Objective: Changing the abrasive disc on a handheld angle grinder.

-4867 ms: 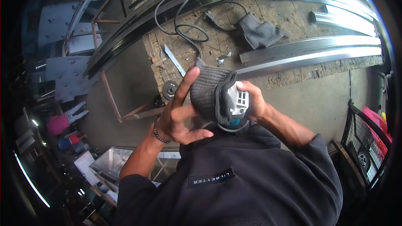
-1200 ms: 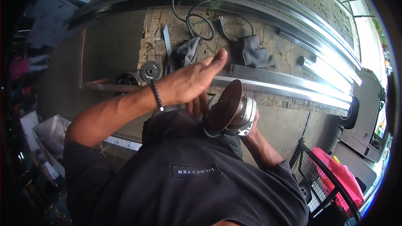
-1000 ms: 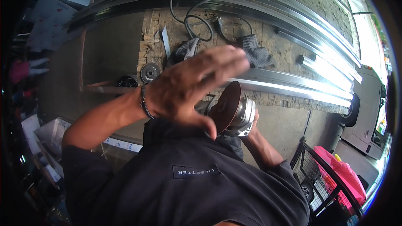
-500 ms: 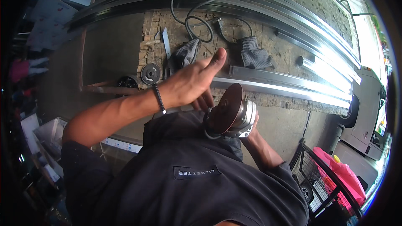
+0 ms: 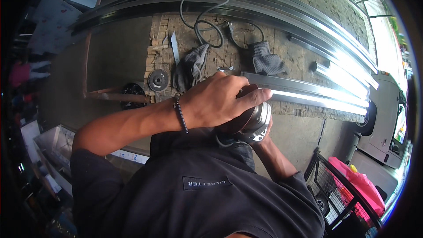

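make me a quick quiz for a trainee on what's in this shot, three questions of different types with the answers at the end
1. Multiple choice: what does the right hand hold?
A) a hammer
B) an angle grinder
C) a tape measure

2. True or false: the pronged plug lies on the wooden workbench, not pushed into a socket.

3. Fill in the blank: the dark beaded bracelet is worn on the ____ wrist.

Key: 1 B; 2 true; 3 left
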### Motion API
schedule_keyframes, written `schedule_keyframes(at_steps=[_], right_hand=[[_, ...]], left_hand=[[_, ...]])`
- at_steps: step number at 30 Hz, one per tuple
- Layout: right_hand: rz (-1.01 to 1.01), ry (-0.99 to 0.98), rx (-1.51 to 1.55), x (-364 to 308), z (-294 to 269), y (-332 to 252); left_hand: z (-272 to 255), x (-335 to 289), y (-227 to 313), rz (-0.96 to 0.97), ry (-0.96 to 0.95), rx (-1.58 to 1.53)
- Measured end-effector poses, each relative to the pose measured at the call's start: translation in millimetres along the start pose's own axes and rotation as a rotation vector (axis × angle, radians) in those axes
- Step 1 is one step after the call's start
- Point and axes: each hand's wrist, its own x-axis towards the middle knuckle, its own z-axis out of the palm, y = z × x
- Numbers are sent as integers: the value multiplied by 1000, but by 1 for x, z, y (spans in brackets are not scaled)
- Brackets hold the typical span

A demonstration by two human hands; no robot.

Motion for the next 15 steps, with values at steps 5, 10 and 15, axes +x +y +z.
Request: schedule_keyframes(at_steps=[5,10,15], right_hand=[[19,32,77,-3,-5,2],[67,47,83,-4,-7,4],[22,171,-4,-5,1,-3]], left_hand=[[19,-9,-24,996,382,257],[10,-5,-32,567,427,122],[22,-8,-36,433,300,37]])
